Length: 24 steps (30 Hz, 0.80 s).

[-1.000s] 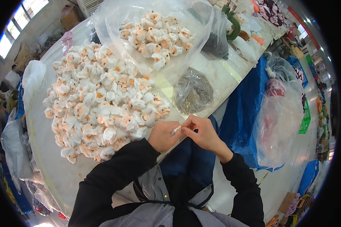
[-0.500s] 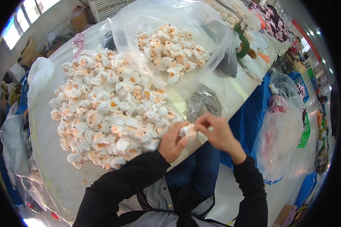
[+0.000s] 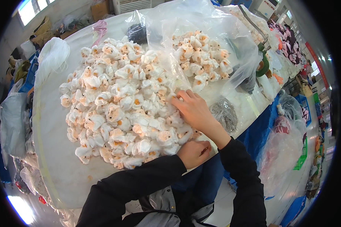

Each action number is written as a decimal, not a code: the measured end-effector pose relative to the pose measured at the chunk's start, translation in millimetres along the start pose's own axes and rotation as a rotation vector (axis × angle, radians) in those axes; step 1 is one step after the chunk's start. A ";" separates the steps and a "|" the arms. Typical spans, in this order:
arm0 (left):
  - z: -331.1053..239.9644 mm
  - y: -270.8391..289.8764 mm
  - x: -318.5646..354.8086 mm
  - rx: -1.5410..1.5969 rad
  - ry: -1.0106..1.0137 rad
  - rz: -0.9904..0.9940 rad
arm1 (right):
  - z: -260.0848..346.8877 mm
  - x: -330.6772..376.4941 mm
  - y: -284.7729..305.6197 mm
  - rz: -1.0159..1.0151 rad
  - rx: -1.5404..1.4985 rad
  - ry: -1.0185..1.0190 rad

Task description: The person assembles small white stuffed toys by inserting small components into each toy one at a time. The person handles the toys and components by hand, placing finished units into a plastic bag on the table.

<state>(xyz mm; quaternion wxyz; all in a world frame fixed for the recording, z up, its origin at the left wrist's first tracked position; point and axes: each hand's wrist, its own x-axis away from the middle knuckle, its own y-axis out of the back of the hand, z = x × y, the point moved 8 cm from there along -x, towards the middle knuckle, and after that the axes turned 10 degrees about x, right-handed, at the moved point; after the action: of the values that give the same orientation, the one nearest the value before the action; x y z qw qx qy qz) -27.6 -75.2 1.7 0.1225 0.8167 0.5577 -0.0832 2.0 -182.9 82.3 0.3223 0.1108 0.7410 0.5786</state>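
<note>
From the head camera, looking down over the person's shoulders, a white table (image 3: pixel 57 166) carries a broad heap of white fabric flowers (image 3: pixel 121 102) with orange centres, loosely piled and spread across most of the near surface. The right hand (image 3: pixel 193 109) lies flat on the right edge of that heap, fingers stretched out and slightly apart, fingertips touching the flowers (whether one is pinched beneath them I cannot tell). The left hand (image 3: pixel 195 152) sits at the near edge of the table, just beside the nearest flowers, curled into a loose fist with fingers together; what it encloses, if anything, is hidden. Both arms wear black sleeves.

Beyond the heap, a large clear plastic bag (image 3: pixel 223 34) stands open and holds a second, smaller batch of the same flowers (image 3: pixel 201 62). To the right of the right hand, a small bag of dark grey bits (image 3: pixel 224 113) rests on the table. A crumpled white bag (image 3: pixel 51 58) lies at the far left corner, and a pink scrap (image 3: pixel 99 28) sits at the far edge. Below the table on the right, a blue tarp (image 3: pixel 259 132) hangs down next to another clear bag (image 3: pixel 282 155) of mixed pieces.
</note>
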 end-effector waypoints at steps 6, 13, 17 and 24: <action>0.7 -1.3 2.0 0.002 0.040 0.016 | -26.1 31.8 38.1 -0.162 -0.267 -0.199; 1.2 -0.4 0.9 -0.021 0.047 -0.008 | -38.3 191.1 31.3 -0.518 -0.763 -0.973; -8.6 10.0 -2.3 0.068 -0.073 -0.142 | 14.0 242.3 -4.8 -0.648 -0.829 -1.075; 1.5 12.1 0.2 0.405 0.246 -0.075 | -1.3 253.4 -11.1 -0.710 -1.247 -0.984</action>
<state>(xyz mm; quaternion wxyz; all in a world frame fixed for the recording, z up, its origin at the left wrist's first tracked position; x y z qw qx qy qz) -16.2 -79.7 1.5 -0.1158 0.8073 0.5703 -0.0979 -191.0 -51.2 -16.4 0.7692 -0.0861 0.0561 0.6307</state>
